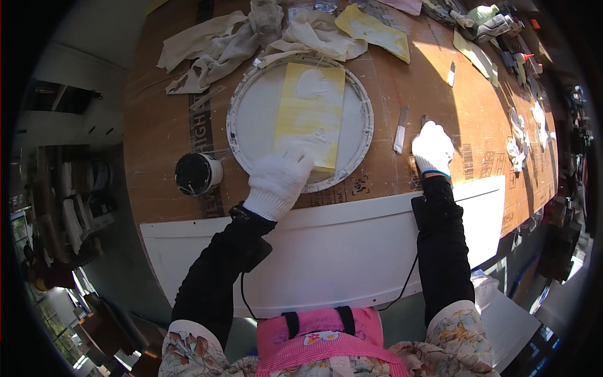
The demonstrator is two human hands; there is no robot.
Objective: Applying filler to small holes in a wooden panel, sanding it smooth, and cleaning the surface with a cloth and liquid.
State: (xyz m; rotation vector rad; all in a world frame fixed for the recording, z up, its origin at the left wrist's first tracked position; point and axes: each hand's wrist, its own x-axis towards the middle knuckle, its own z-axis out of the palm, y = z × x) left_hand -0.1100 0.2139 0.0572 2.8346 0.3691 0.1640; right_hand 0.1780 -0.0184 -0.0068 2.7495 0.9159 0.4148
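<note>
My left hand [281, 182], in a white knit glove, is closed beside the lower left of a yellow sheet [287, 103] smeared with white paste [314, 83]. Its fingertips are hidden, so what they grip does not show. Under the sheet lies a round white lid-like tray [251, 135] with a paste-spotted rim. To the right, my gloved right hand [433, 149] is curled over the cardboard; a small dark tip pokes out beyond its fingers, its kind unclear. Left of that hand lies a narrow flat scraper [400, 132]. A long white panel [333, 251] lies beneath my forearms.
Brown cardboard [383, 81] covers the table. At its far side lie crumpled rags [220, 50] and another yellow sheet [374, 32]. A small dark-topped pot [198, 174] stands left of the tray. Several bottles [493, 26] crowd the far right, near a small blade [451, 74].
</note>
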